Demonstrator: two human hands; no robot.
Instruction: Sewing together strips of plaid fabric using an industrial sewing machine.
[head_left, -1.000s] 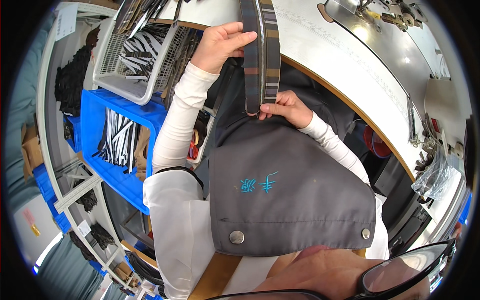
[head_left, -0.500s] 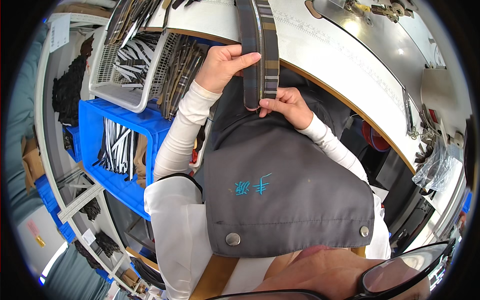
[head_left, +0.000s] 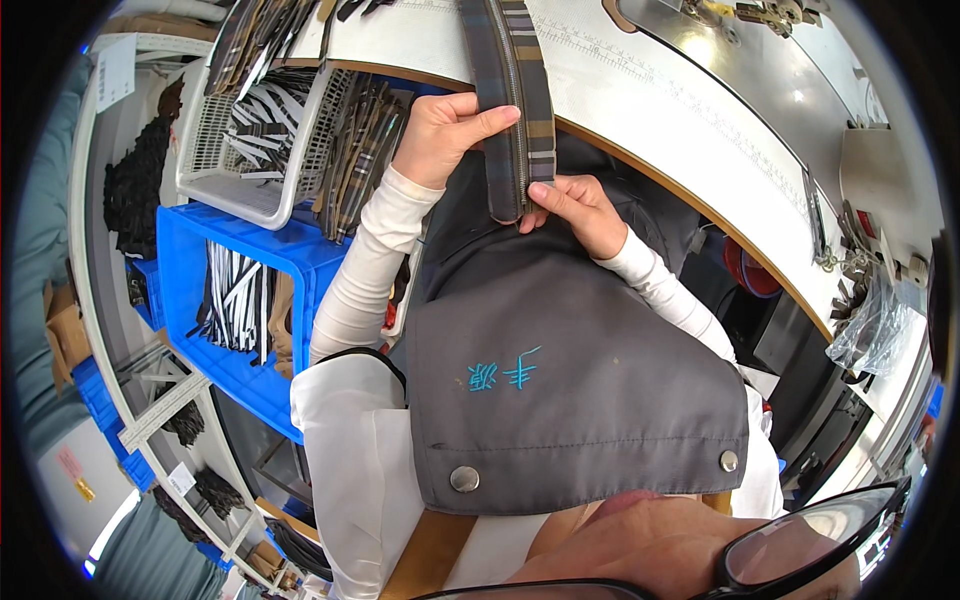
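My left hand (head_left: 438, 142), just before 12 o'clock, is half closed: thumb laid flat over the left band of a plaid fabric strip (head_left: 498, 165), fingertips tucked behind, so a pinch grip. My right hand (head_left: 585, 214), near 1 o'clock, pinches the same strip low on its right edge, thumb on top, other fingers loosely curled, partly hidden under it. Strip hangs at 12 o'clock, running from the top of view over the table (head_left: 640, 120) edge down to my dark grey apron (head_left: 600, 320); a metal zipper (head_left: 519, 150) runs along it, between the plain dark band and the striped one. Whether the lower end touches the apron, can't tell. White basket (head_left: 235, 208) of strips at 10 o'clock, blue bin (head_left: 312, 268) with black and white strips at 9, clear plastic bag (head_left: 868, 335) at 3, metal machine parts (head_left: 785, 14) toward 1:30.
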